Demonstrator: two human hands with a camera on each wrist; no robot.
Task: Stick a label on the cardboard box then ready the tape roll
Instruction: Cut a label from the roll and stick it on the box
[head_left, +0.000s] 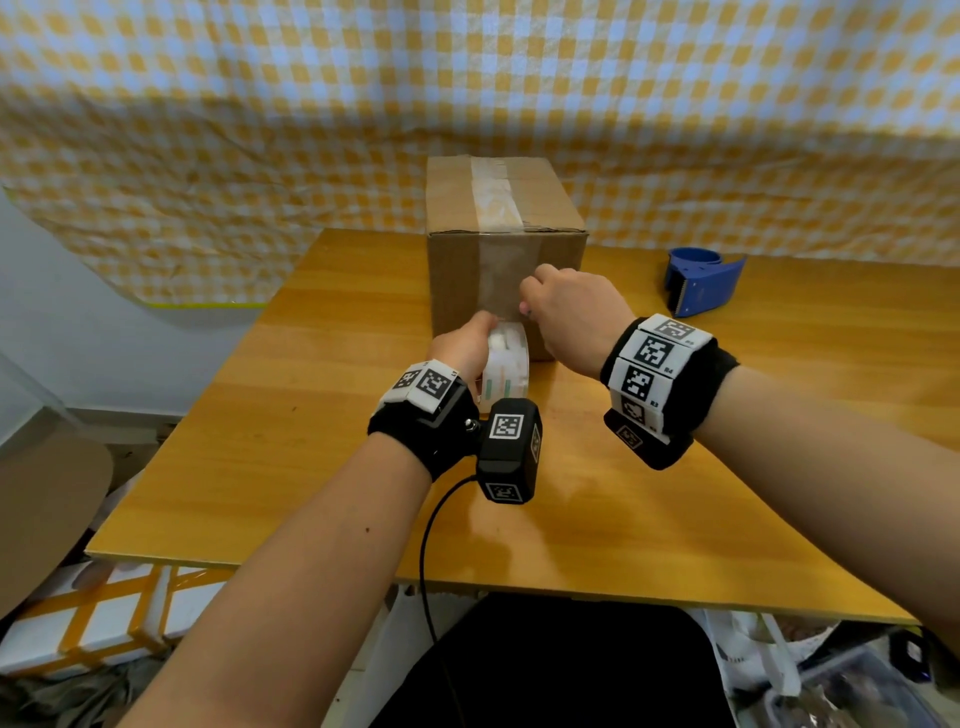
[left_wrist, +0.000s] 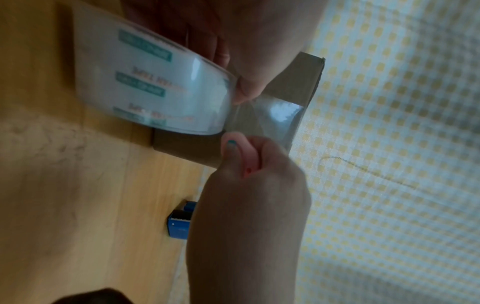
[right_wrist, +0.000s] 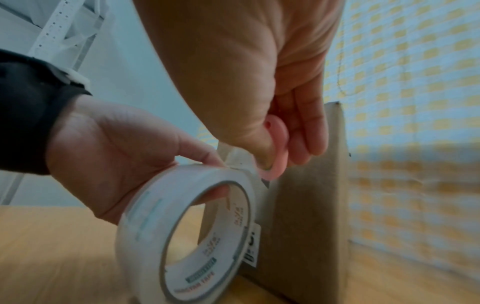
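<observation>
Tape step in hand: left hand (head_left: 464, 347) grips the clear tape roll (right_wrist: 187, 232), fingers through the core, at the cardboard box's (head_left: 506, 249) front face, table-centre. Right hand (head_left: 569, 317) pinches a small pink cutter (right_wrist: 275, 144) at the tape strip (left_wrist: 270, 117) stuck to the box. Likely next: slice strip cleanly, tension held. Blue dispenser (head_left: 701, 280) idle at 2 o'clock.

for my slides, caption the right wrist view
Left hand holds tape roll against cardboard box; right hand grips pink cutter.
</observation>
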